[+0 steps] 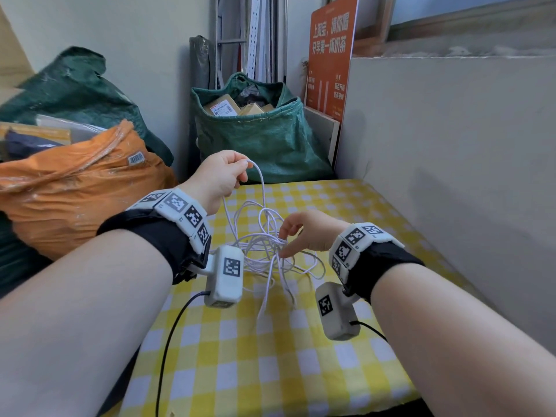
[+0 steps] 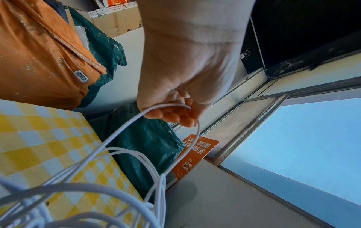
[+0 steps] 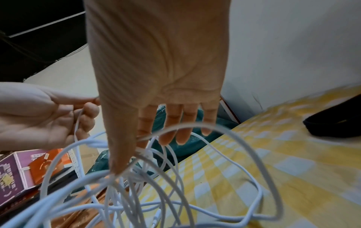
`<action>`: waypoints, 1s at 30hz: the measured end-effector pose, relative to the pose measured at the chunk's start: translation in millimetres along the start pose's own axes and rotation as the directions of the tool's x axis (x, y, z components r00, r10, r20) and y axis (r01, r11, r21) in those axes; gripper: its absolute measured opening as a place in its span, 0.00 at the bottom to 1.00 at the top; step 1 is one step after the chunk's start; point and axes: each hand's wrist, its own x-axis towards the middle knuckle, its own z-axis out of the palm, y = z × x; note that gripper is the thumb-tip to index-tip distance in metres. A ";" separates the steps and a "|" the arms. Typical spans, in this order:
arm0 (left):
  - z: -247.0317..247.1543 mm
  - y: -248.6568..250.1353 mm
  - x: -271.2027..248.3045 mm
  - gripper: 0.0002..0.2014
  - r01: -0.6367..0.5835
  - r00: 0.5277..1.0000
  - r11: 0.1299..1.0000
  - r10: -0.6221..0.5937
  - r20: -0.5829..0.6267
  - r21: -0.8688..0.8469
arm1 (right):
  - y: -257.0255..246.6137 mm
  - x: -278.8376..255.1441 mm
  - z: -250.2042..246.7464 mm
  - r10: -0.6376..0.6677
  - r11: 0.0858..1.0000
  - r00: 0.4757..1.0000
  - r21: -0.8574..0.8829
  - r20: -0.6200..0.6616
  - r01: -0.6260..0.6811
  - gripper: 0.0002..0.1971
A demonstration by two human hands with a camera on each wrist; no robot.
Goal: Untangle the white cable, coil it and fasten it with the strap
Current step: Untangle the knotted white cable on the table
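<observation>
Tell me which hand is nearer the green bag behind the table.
Left. The left hand pinches the cable up near the green bag; the right hand hangs lower over the tangle, farther away.

The cable [image 1: 264, 245] is knotted so thickly that its ends cannot be picked out. The right hand [image 3: 156, 77] hides part of the loops, which blur toward the right wrist picture's bottom edge.

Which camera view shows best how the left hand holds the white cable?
The left wrist view: the left hand curls its fingers round a loop of the white cable. The head view shows that hand from behind, lifting the loop above the tangle. The right wrist view shows it only at the left edge.
</observation>
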 end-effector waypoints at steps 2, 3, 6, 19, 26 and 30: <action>0.9 -0.8 0.1 0.10 0.012 1.000 0.999 -0.011 -0.017 0.049 | -0.6 3.3 3.1 -0.038 0.998 0.997 -0.047 -0.072 0.035 0.10; 1.1 -1.4 0.0 0.09 0.011 0.999 0.995 -0.007 -0.034 0.102 | -1.5 4.4 4.1 -0.058 0.996 0.994 -0.068 -0.093 0.052 0.08; -1.6 -2.6 -1.6 0.12 -0.017 0.997 0.917 0.045 -0.063 0.399 | -2.4 7.5 5.1 -0.087 0.992 0.979 -0.103 -0.182 0.069 0.09; 28.4 -5.1 -24.3 0.15 -0.325 0.868 0.654 -0.081 0.490 0.684 | -6.2 2.9 -10.1 -0.120 0.991 0.934 -0.098 -0.335 0.092 0.09; 32.1 -14.9 -20.9 0.06 -0.366 0.892 0.619 0.020 0.452 0.695 | 1.0 3.5 -4.9 -0.112 0.994 0.954 -0.044 -0.279 0.104 0.06; 26.8 -16.1 -14.3 0.10 -0.342 0.907 0.685 0.062 0.416 0.643 | 1.6 9.6 -4.9 -0.110 0.994 0.937 -0.016 -0.331 0.111 0.06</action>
